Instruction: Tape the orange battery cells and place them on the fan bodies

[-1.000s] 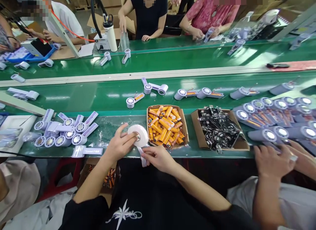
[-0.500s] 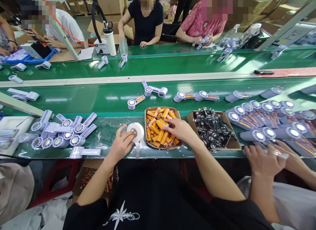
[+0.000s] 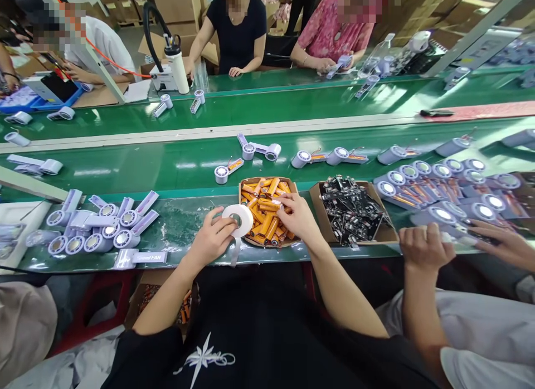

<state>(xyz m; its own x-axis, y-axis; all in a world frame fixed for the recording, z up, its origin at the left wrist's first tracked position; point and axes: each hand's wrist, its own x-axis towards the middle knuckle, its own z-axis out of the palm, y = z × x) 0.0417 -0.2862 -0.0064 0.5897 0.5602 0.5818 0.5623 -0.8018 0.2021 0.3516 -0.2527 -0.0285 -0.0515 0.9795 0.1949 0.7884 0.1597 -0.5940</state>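
Observation:
My left hand (image 3: pixel 214 236) is closed on a roll of white tape (image 3: pixel 242 220), thumb and fingers gripping its left side. A loose strip of tape (image 3: pixel 236 252) hangs from the roll toward the table's front edge. The roll overlaps the left side of a cardboard box (image 3: pixel 241 194) full of orange cylindrical batteries (image 3: pixel 263 229). Over the right part of this box my right hand (image 3: pixel 297 215) reaches in, with thumb and fingers pinched on a battery (image 3: pixel 270 205) at the top of the pile. The fingertips partly cover that battery's right end.
Right of the batteries stands a box of black circuit boards (image 3: pixel 349 210). Lilac fan bodies (image 3: pixel 100 224) are piled at left, more (image 3: pixel 434 183) at right. Several fans lie on the green conveyor (image 3: pixel 167 166). A co-worker's hands (image 3: pixel 426 247) are close on my right. People sit opposite.
My left hand has moved the tape roll right, so it now overlaps the battery box. My right hand stays at the batteries, its fingers slightly shifted. The neighbour's hands have moved apart. The view has shifted slightly.

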